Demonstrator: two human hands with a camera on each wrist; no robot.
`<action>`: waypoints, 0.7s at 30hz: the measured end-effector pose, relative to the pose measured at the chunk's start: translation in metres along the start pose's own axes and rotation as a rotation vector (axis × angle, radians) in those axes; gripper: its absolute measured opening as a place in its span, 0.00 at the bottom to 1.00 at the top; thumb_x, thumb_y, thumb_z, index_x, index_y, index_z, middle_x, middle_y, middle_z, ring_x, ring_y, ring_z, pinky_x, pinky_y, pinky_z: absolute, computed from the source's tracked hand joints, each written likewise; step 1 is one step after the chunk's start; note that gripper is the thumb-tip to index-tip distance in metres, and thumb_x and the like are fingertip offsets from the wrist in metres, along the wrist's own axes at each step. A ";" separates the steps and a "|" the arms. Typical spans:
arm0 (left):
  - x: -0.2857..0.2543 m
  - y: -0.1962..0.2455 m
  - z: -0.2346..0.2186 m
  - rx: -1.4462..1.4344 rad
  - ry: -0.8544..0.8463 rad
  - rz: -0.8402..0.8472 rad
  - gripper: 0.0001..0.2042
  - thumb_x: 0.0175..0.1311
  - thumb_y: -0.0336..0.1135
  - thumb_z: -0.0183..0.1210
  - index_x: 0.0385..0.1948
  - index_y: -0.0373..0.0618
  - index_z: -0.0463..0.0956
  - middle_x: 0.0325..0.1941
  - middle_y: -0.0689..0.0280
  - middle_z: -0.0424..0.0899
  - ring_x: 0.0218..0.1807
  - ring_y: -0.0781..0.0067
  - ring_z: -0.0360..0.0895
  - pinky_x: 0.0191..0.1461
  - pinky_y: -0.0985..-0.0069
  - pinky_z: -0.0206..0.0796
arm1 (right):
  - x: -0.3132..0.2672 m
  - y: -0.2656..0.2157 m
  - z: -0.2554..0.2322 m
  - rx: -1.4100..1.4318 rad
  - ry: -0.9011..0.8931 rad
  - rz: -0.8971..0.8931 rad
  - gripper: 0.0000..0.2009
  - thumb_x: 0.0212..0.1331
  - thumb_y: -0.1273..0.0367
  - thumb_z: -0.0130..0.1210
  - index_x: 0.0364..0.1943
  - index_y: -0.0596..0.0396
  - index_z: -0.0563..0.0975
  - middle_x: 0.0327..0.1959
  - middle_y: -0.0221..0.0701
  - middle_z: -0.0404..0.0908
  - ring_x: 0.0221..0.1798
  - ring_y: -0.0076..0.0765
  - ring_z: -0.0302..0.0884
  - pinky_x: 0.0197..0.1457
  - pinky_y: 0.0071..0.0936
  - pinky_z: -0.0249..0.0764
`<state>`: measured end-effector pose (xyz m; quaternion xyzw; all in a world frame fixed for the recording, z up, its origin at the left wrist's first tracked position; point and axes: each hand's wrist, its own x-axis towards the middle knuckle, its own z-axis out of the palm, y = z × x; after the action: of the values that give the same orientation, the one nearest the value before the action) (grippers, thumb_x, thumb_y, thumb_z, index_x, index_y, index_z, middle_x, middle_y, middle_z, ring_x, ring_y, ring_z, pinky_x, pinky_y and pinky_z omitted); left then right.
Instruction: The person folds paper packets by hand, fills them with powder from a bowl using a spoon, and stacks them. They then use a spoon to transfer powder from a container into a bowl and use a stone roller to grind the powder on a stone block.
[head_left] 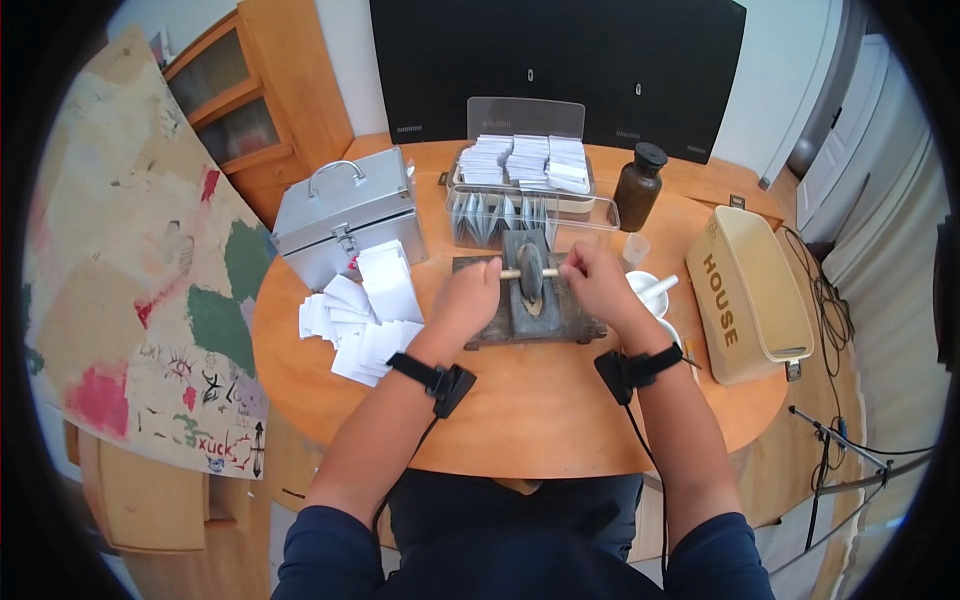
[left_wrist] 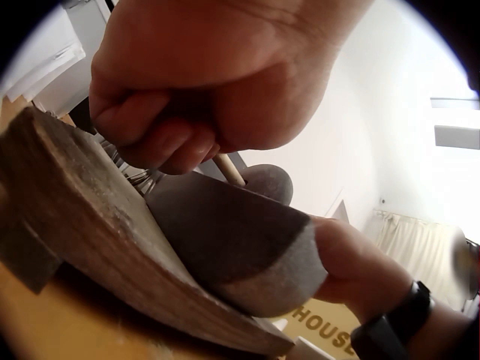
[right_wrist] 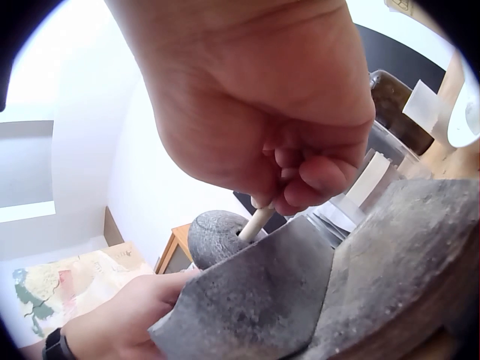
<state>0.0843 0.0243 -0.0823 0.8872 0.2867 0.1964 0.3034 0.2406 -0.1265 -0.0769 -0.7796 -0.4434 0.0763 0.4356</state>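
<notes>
A grey stone grinding wheel [head_left: 532, 270] stands upright in a boat-shaped stone trough [head_left: 538, 322], with a pale wooden axle rod [head_left: 512, 273] through its middle. My left hand [head_left: 468, 302] grips the left end of the rod, fingers curled round it. On the other side, my right hand [head_left: 597, 282] grips the right end. The wrist views show both fists above the trough walls, with the wheel [left_wrist: 268, 184] rising between them. A dark, worn wooden base [head_left: 580, 322] carries the trough. Most of the trough's inside is hidden behind its walls in the wrist views.
Folded white papers [head_left: 385, 285] lie left by a silver metal case [head_left: 345, 205]. Behind the grinder stand clear boxes [head_left: 600, 212] of white packets. A brown bottle [head_left: 640, 190], a small cup [head_left: 636, 250], a white mortar [head_left: 645, 285] and a cream HOUSE bin [head_left: 722, 325] are right.
</notes>
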 end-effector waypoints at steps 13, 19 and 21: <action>-0.009 0.007 0.000 -0.016 -0.044 -0.049 0.24 0.75 0.49 0.39 0.30 0.38 0.76 0.34 0.44 0.81 0.41 0.39 0.78 0.45 0.52 0.67 | -0.008 -0.002 -0.004 0.019 -0.019 0.072 0.07 0.60 0.70 0.56 0.32 0.59 0.75 0.26 0.42 0.79 0.32 0.45 0.77 0.37 0.37 0.72; 0.000 -0.003 0.006 -0.052 -0.026 -0.041 0.24 0.74 0.50 0.39 0.31 0.38 0.77 0.34 0.45 0.81 0.41 0.38 0.77 0.46 0.52 0.68 | -0.005 -0.012 -0.002 -0.021 0.001 0.042 0.06 0.60 0.70 0.56 0.32 0.59 0.75 0.27 0.44 0.79 0.34 0.49 0.79 0.39 0.39 0.73; 0.010 -0.007 0.008 -0.058 -0.032 -0.050 0.24 0.74 0.50 0.39 0.31 0.38 0.77 0.33 0.45 0.81 0.41 0.38 0.77 0.45 0.52 0.68 | 0.007 -0.008 0.004 -0.108 0.083 -0.009 0.06 0.60 0.71 0.57 0.32 0.60 0.73 0.26 0.39 0.78 0.30 0.37 0.76 0.35 0.32 0.70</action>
<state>0.0936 0.0313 -0.0911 0.8737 0.2980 0.1829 0.3381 0.2378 -0.1167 -0.0716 -0.8025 -0.4318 0.0178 0.4113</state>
